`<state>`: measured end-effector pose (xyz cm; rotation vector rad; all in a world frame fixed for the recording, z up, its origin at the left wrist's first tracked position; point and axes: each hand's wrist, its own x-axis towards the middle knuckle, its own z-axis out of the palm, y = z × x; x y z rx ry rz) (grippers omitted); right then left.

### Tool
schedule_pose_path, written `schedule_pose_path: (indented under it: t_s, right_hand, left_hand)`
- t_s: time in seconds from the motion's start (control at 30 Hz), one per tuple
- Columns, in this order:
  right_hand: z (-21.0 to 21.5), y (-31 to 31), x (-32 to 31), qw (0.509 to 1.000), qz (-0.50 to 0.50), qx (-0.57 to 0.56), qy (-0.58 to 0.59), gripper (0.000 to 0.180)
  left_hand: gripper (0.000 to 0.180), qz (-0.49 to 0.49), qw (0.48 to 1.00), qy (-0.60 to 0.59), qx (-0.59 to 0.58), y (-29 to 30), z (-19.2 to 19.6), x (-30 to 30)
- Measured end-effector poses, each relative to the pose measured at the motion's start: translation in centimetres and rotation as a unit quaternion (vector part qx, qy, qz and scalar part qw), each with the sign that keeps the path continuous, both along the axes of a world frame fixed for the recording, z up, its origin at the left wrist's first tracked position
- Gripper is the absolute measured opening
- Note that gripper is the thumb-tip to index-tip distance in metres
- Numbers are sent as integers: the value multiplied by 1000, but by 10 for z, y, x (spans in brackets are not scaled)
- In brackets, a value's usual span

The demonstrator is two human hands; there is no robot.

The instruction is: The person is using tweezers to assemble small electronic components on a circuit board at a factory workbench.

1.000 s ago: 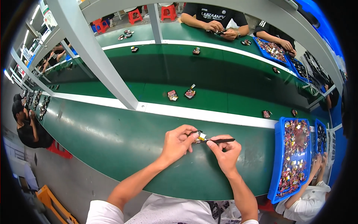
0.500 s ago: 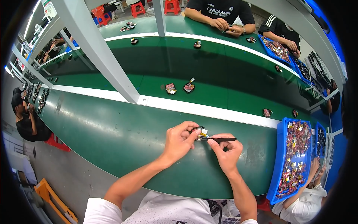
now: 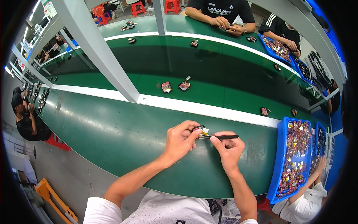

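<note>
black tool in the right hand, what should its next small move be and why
A gentle nudge of the black tool toward the small assembly seems best: the left hand pinches the assembly, and the right hand holds the tool with its tip at the assembly's edge, though actual contact is too small to tell.

The green bench (image 3: 112, 138) offers passage leftward; a blue tray (image 3: 279, 160) bars the right.

Beneath the fingers (image 3: 192, 138) we see a green worktop (image 3: 126, 149); beyond them, a white rail (image 3: 209, 109) borders a darker green strip (image 3: 209, 67). Left of the fingers we note a grey post (image 3: 97, 56), a distant strip light (image 3: 35, 10) and, lower, grey floor (image 3: 82, 183); far ahead, red stools (image 3: 172, 6); far right, a blue wall (image 3: 337, 145).
</note>
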<state>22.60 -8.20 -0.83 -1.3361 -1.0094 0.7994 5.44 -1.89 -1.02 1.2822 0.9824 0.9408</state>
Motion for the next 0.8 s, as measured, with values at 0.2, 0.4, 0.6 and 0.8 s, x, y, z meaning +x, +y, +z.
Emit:
schedule_pose_path:
  t_s: [0.2,0.4,0.6,0.8]
  right_hand:
    - [-3,-1,3,999,32,-22,-1,12]
    - [7,2,7,977,62,-97,181,13]
    - [7,3,1,984,42,-69,161,11]
    - [7,3,2,985,32,-72,155,12]
  left_hand:
    - [22,5,1000,-17,7,-2,-4,2]
    - [23,-4,999,-31,18,-3,-3,2]
    - [23,-18,999,-31,19,-2,-3,1]
    - [23,-19,999,-17,46,-4,-2,1]
